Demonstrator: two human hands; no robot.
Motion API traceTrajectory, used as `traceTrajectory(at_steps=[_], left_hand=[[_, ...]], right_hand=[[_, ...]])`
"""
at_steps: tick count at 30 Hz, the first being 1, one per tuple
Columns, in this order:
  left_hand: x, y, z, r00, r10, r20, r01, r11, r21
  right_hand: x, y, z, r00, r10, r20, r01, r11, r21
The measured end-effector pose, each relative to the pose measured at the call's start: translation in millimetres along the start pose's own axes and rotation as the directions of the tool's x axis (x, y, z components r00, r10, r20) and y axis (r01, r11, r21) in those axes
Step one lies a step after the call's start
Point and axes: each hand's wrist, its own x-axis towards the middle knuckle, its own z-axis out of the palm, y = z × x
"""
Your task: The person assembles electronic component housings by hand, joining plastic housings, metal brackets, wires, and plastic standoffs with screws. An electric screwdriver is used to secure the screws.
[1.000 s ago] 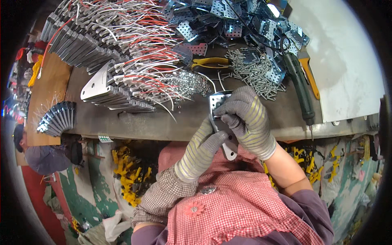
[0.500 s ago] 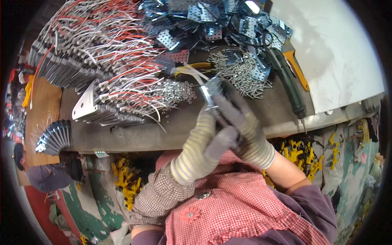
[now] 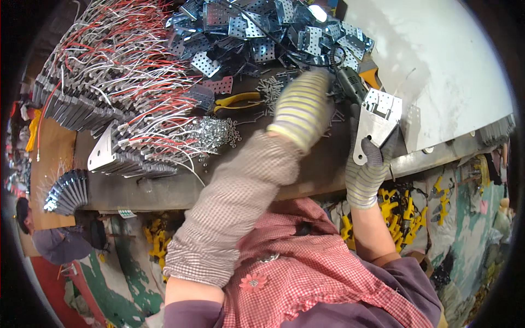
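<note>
My right hand (image 3: 372, 169), in a striped glove, grips a tapered silver metal bracket (image 3: 377, 121) with its thumb on the narrow end. At the bracket's wide end is a perforated plate section, tilted up toward me. My left hand (image 3: 306, 106), gloved too, is over the pile of screws (image 3: 269, 90); motion blurs it and its fingers are hidden or smeared. Left of it lie pliers with yellow handles (image 3: 238, 100) and a heap of small nuts (image 3: 214, 134). A dark power screwdriver (image 3: 350, 83) lies partly behind the bracket.
Shiny perforated plates (image 3: 262, 50) are heaped at the back. Rows of grey metal parts with red and white wires (image 3: 126, 82) fill the left side. An orange-handled tool (image 3: 370, 75) rests beside a white sheet (image 3: 432, 65) at right. Fanned metal strips (image 3: 70, 191) stand at far left.
My hands have parted from around the metal piece. The right hand has carried it rightward, while the left has moved up and away over the screws.
</note>
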Motion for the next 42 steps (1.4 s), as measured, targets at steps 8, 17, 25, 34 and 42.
traceTrajectory(at_steps=[8, 17, 25, 34, 42], left_hand=[[-92.6, 4.3, -151.2, 0.972, 0.234, -0.019, -0.235, 0.961, -0.143], [-194.3, -7.1, -141.8, 0.866, -0.133, -0.482, 0.117, 0.991, -0.063], [-194.0, -10.0, -147.1, 0.862, -0.142, -0.487, 0.174, 0.985, 0.02], [-181.9, -27.6, -154.8, 0.942, -0.058, -0.331, 0.137, 0.966, 0.219], [-194.0, -6.5, -126.3, 0.852, -0.367, -0.374, 0.291, 0.925, -0.245]], right_hand=[[-29.6, -17.8, 31.4, 0.576, 0.771, 0.273, -0.759, 0.628, -0.173], [-68.7, 2.7, 88.5, 0.331, 0.804, 0.494, -0.9, 0.426, -0.091], [-94.3, 13.6, 90.6, 0.403, 0.749, 0.526, -0.873, 0.487, -0.025], [-93.6, 0.6, 101.4, 0.286, 0.791, 0.541, -0.914, 0.395, -0.094], [-106.0, 13.0, 99.1, 0.455, 0.744, 0.49, -0.798, 0.585, -0.146]])
